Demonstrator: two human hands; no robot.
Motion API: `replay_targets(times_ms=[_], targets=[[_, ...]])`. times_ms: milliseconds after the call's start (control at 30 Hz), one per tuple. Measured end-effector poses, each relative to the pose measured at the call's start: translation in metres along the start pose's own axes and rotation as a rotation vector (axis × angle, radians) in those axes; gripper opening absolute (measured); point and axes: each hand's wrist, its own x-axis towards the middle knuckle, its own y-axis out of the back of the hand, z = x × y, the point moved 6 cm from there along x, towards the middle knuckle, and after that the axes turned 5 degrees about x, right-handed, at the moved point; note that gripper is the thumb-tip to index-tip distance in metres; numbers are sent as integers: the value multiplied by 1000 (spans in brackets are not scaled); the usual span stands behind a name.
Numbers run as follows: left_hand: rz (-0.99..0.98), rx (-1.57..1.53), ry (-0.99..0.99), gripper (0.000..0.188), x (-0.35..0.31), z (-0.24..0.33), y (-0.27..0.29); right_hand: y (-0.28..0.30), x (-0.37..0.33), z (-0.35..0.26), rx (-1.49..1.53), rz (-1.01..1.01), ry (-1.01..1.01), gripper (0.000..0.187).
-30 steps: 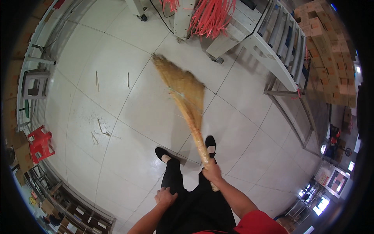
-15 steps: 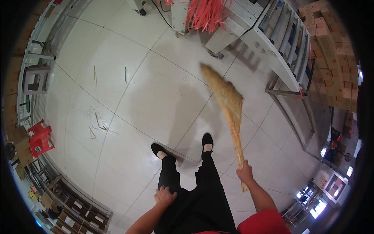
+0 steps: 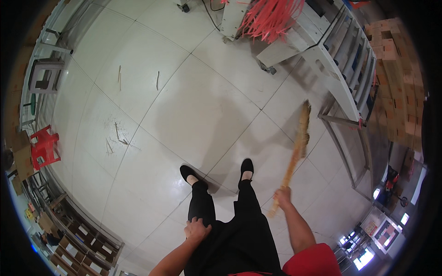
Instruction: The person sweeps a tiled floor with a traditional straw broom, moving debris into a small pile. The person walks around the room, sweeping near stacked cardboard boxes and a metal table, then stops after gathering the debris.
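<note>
Broom (image 3: pixel 291 166) swings over beside the roller conveyor (image 3: pixel 340 87), right grip (image 3: pixel 282 196) wrapped firmly around its handle!

It looks light, this one: a stiff handle, best held near the end away from the bristles, just where the hand has it, and springy bristles, more likely to bend than break. Compared with half a second ago, the bristle end is closer to the roller conveyor's metal stand (image 3: pixel 339 144), and the broad face now shows edge-on; whether it touches the floor, I can't tell. Left grip (image 3: pixel 198 229), holding nothing visible, stays resting on the thigh, fingers loosely spread.
</note>
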Motion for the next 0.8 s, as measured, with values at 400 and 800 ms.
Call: replay_targets(times_ms=[400, 800], targets=[[38, -122, 9, 61, 1, -35, 13, -158, -209, -139, -68, -317, 11, 31], [21, -212, -31, 54, 2, -79, 52, -294, -195, -510, 411, -603, 157, 16]])
